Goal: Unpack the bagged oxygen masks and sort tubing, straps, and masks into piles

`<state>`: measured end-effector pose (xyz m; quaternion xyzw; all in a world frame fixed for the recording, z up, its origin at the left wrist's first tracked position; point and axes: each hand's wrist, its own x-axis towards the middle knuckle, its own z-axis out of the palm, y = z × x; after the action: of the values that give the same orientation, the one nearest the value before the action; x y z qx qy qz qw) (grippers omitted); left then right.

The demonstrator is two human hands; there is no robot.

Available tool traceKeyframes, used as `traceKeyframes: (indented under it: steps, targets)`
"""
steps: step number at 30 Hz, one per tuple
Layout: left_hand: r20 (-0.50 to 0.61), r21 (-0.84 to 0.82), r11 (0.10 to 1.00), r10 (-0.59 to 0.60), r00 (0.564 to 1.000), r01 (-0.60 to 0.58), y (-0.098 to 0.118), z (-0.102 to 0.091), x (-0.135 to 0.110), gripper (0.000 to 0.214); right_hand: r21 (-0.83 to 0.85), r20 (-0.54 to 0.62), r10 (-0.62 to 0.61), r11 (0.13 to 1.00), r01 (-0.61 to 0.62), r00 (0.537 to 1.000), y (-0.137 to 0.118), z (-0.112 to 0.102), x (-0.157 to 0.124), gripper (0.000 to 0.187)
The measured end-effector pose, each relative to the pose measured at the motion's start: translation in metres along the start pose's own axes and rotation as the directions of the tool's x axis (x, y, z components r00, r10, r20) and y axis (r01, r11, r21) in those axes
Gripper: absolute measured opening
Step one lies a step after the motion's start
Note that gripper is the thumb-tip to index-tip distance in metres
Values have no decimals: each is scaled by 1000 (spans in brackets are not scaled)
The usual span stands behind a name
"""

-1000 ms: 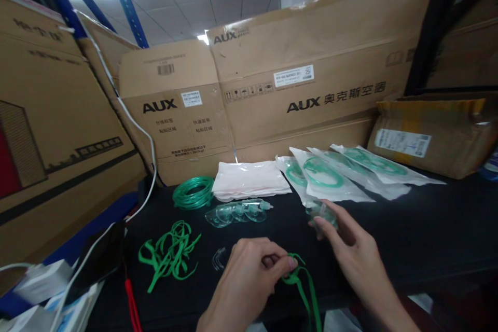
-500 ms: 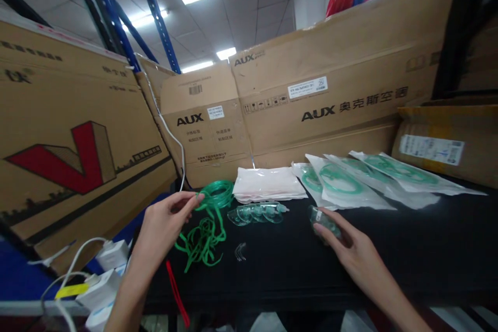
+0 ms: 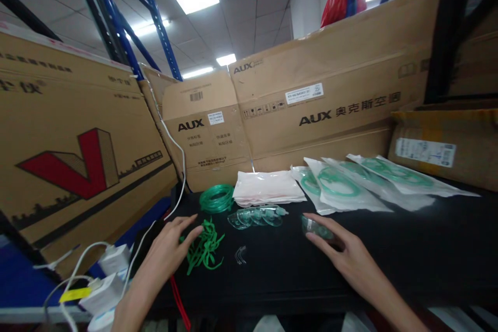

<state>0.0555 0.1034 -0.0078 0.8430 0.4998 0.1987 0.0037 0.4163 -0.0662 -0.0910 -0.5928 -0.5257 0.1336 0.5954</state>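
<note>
My right hand (image 3: 342,246) grips a clear greenish plastic mask (image 3: 316,227) between thumb and fingers, just over the black table. At the left, my left hand (image 3: 175,241) has thumb and fingers apart, with nothing between them. Its fingertips are beside a tangled pile of green elastic straps (image 3: 205,250); whether they touch it I cannot tell. Behind the pile lies a coil of green tubing (image 3: 216,198). Several clear masks (image 3: 257,216) overlap in a row at the centre. Small thin bent strips (image 3: 240,255) lie in front of them.
White flat pouches (image 3: 268,188) are stacked at the back centre. To their right lie several pouches with green tubing (image 3: 338,181). Cardboard panels (image 3: 311,114) wall the back and left. White plugs (image 3: 103,288) with cables and a red cord (image 3: 179,301) are at the front left.
My left hand has let go of a green strap and come down towards the pile, its fingers opening. The strap end now lies in the pile. The right hand still holds the mask.
</note>
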Motion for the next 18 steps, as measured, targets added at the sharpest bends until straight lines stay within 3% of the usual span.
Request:
traceKeyframes:
  steps: [4,8,11,14,18]
  targets:
    - [111,-151,977,168,980,-151,22,19,-4,58,-3,2,-21,1000,21,1000,0,1,0,42]
    - [194,-150,978,171,966,-143,5,43,-2,52,-2,-4,-28,1000,28,1000,-2,2,-1,41]
    - [142,-151,979,158,977,-136,1,44,1,49,-9,4,-24,1000,24,1000,-5,3,0,38]
    - [19,-206,958,208,978,-200,27,37,6,47,-76,70,-24,997,30,997,-7,8,10,39]
    - [-59,-285,876,389,919,-389,79,38,25,38,-134,175,-92,984,116,980,-9,14,48,38]
